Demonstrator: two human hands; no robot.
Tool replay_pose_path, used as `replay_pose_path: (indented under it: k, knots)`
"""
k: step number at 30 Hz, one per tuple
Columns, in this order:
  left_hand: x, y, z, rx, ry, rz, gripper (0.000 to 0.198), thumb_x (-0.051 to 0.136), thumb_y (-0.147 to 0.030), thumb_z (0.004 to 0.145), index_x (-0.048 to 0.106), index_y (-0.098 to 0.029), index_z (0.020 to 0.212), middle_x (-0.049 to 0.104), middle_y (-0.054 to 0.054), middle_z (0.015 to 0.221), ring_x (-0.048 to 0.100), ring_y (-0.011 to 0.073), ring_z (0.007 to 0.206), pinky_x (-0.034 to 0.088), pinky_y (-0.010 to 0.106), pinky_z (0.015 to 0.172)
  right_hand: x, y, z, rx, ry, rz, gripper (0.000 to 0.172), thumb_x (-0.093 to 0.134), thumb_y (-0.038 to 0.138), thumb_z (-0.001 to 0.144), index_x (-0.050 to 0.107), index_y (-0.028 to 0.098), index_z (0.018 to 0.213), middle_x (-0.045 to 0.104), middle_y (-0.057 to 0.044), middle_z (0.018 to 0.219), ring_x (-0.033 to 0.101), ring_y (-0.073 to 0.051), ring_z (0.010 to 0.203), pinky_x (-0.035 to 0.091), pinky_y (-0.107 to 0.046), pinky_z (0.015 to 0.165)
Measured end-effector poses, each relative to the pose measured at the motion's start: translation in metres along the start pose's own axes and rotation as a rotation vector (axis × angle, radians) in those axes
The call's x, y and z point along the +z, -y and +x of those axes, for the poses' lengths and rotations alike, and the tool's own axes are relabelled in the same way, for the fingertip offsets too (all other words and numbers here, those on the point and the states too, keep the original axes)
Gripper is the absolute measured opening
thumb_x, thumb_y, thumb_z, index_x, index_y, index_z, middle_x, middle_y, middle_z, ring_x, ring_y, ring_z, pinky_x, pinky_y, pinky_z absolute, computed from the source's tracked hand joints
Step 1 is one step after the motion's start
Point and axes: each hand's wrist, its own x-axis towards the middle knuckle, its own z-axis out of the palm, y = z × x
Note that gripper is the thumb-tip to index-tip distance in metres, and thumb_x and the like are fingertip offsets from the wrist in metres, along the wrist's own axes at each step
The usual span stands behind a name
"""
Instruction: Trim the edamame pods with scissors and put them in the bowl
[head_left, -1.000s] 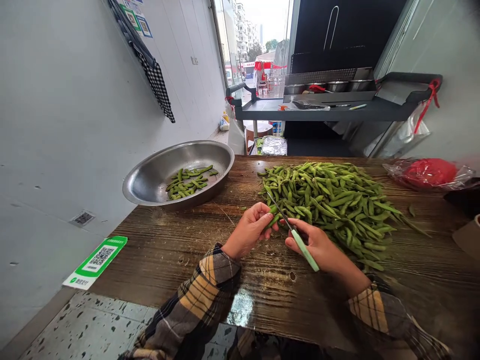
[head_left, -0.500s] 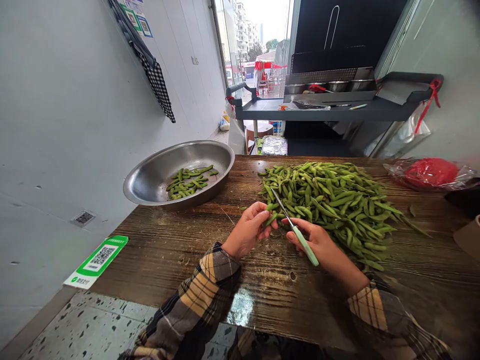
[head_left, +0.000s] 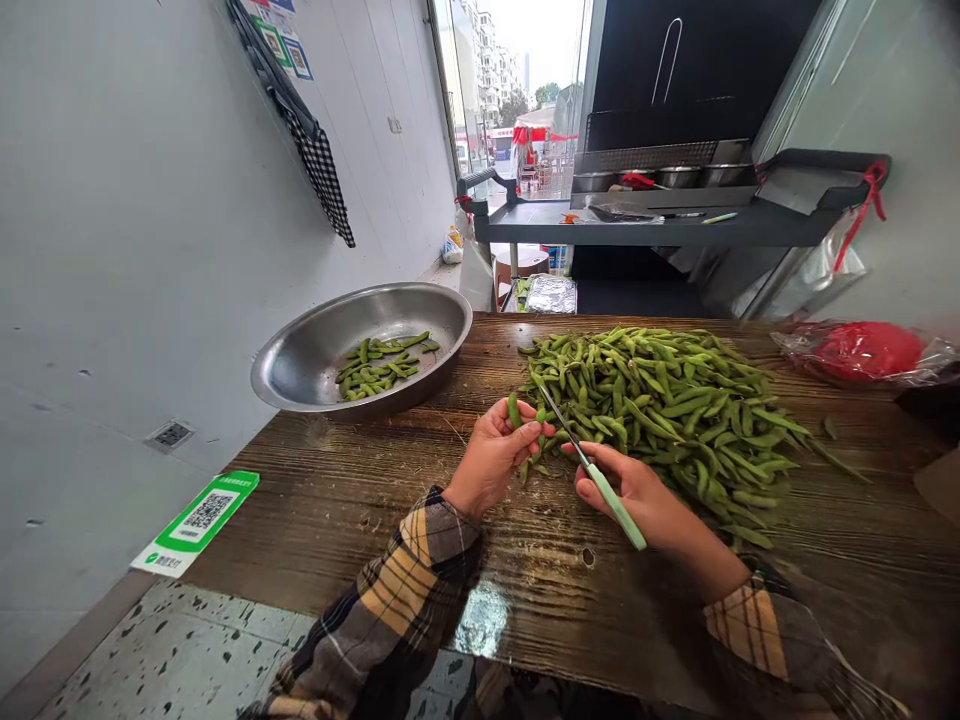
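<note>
Between the fingertips of my left hand [head_left: 499, 450] are green edamame pods [head_left: 514, 410], one standing up above the fingers. My right hand [head_left: 637, 495] is closed round the pale green handles of scissors [head_left: 615, 505], seen edge-on. Their dark blades point up and to the left, with the tips a little right of my left fingers. I cannot tell whether the blades are apart. A big heap of edamame pods [head_left: 667, 400] lies just beyond both hands. To the left, a wide steel basin [head_left: 300, 370] holds a small number of pods on its bottom.
The dark wooden table [head_left: 360, 500] carries scattered bits of trimmings. A green and white QR card [head_left: 199, 525] lies at its left edge. At the right sits a red thing in clear plastic [head_left: 870, 350]. Behind the table stands a grey cart [head_left: 637, 232] with metal pans.
My left fingers have turned the pods, so one now points upward. A pod lies just below the fingers. The scissors have drawn slightly down and right.
</note>
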Motion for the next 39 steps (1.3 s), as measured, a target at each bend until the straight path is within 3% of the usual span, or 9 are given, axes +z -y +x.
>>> replay_pose_path:
  k: [5,12,16,22,26,29,32,36,39]
  knots:
    - [0.004,-0.001,-0.003,0.018,-0.018,0.108,0.028,0.077,-0.025,0.07,0.056,-0.014,0.084,0.066,0.0,0.071,0.059,0.0075,0.062,0.039,0.015,0.051,0.001,0.001,-0.001,-0.026,0.052,0.031,0.053,0.062,0.04,0.083,0.054,0.013,0.128,0.061,-0.002,0.082,0.052,-0.015,0.07,0.043,-0.027,0.069]
    - [0.006,0.0,-0.005,0.04,-0.004,0.164,0.027,0.077,-0.026,0.07,0.057,-0.014,0.083,0.066,0.001,0.07,0.06,0.0097,0.065,0.04,0.017,0.053,0.0,-0.003,0.001,-0.046,0.004,-0.01,0.054,0.062,0.046,0.083,0.059,0.013,0.125,0.064,-0.004,0.087,0.054,-0.017,0.075,0.044,-0.028,0.069]
    - [0.005,0.001,-0.003,0.032,-0.003,0.18,0.027,0.077,-0.026,0.07,0.056,-0.014,0.082,0.066,0.002,0.07,0.057,0.0084,0.06,0.04,0.017,0.053,0.0,-0.005,0.002,-0.039,-0.037,-0.031,0.05,0.063,0.048,0.082,0.065,0.013,0.118,0.062,-0.002,0.077,0.054,-0.017,0.069,0.044,-0.027,0.063]
    - [-0.009,-0.008,0.004,0.018,-0.03,0.033,0.032,0.066,-0.022,0.076,0.055,-0.017,0.106,0.061,-0.002,0.074,0.052,0.0055,0.053,0.033,0.016,0.046,-0.001,-0.003,0.002,0.023,-0.125,0.087,0.052,0.064,0.048,0.081,0.062,0.014,0.12,0.052,0.002,0.065,0.045,-0.011,0.052,0.038,-0.024,0.048]
    - [-0.016,-0.01,0.008,-0.015,-0.076,0.019,0.018,0.06,-0.022,0.075,0.048,-0.019,0.089,0.051,-0.006,0.067,0.052,0.0072,0.05,0.034,0.018,0.044,-0.002,-0.006,0.004,0.05,-0.142,0.235,0.052,0.062,0.049,0.081,0.059,0.015,0.121,0.047,0.004,0.066,0.042,-0.01,0.052,0.04,-0.024,0.048]
    - [-0.017,-0.004,0.011,-0.021,0.012,0.21,0.012,0.053,-0.029,0.082,0.044,-0.021,0.085,0.048,-0.006,0.065,0.05,0.0092,0.047,0.037,0.021,0.046,-0.001,-0.008,0.005,0.048,-0.138,0.249,0.053,0.063,0.05,0.081,0.058,0.016,0.121,0.048,0.004,0.067,0.043,-0.01,0.052,0.04,-0.024,0.048]
    - [-0.019,0.008,0.013,0.084,0.106,0.659,0.009,0.047,-0.027,0.085,0.05,-0.019,0.082,0.05,-0.003,0.066,0.051,0.0114,0.056,0.04,0.024,0.055,-0.001,-0.009,0.005,0.046,-0.137,0.224,0.056,0.063,0.051,0.081,0.057,0.016,0.123,0.05,0.003,0.068,0.044,-0.01,0.051,0.04,-0.025,0.048]
    - [-0.02,0.02,0.013,0.23,0.088,1.266,0.017,0.058,-0.03,0.081,0.051,-0.019,0.071,0.056,0.002,0.076,0.053,0.017,0.075,0.039,0.028,0.069,-0.001,-0.008,0.004,0.035,-0.148,0.175,0.059,0.063,0.054,0.08,0.058,0.015,0.124,0.052,0.003,0.069,0.045,-0.01,0.051,0.041,-0.025,0.049]
    - [-0.02,0.021,0.009,0.183,0.049,1.418,0.021,0.07,-0.034,0.072,0.055,-0.021,0.075,0.059,0.005,0.084,0.055,0.0205,0.081,0.038,0.028,0.07,-0.001,-0.006,0.004,0.036,-0.146,0.15,0.06,0.063,0.054,0.08,0.058,0.015,0.125,0.052,0.002,0.069,0.045,-0.01,0.051,0.041,-0.024,0.049]
